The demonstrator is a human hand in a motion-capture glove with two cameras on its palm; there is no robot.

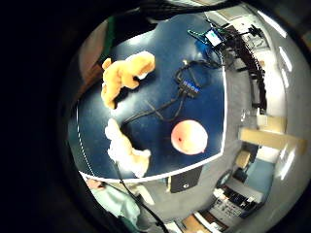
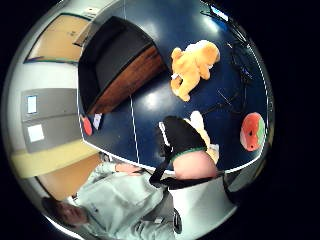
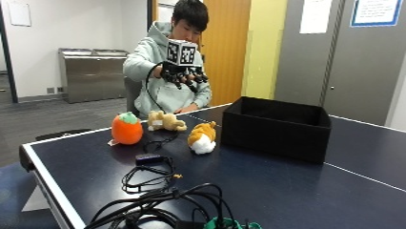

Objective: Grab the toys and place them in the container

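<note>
Three soft toys lie on the dark blue bench [image 3: 285, 186] in a loose row before the seated person: a round orange plush fruit with a green top [image 3: 126, 128], a pale tan plush animal lying on its side [image 3: 166, 121], and an orange-and-white plush animal [image 3: 203, 137] nearest the open black fabric box [image 3: 277, 127]. The container stands just beside the toys with its mouth upward, so each transfer should need only a short carry across the bench. A tangle of black cables with a small hub [image 3: 152, 169] lies nearer the outside camera, apart from the toys.

The gloved right hand [image 3: 181, 75] hangs raised well above the bench, over the toys, palm down. Its fingers hang spread and slightly bent and hold nothing; both palm views look down on all three toys lying free on the bench. None of the toys is in the box yet, so the task appears to be at its start.
</note>
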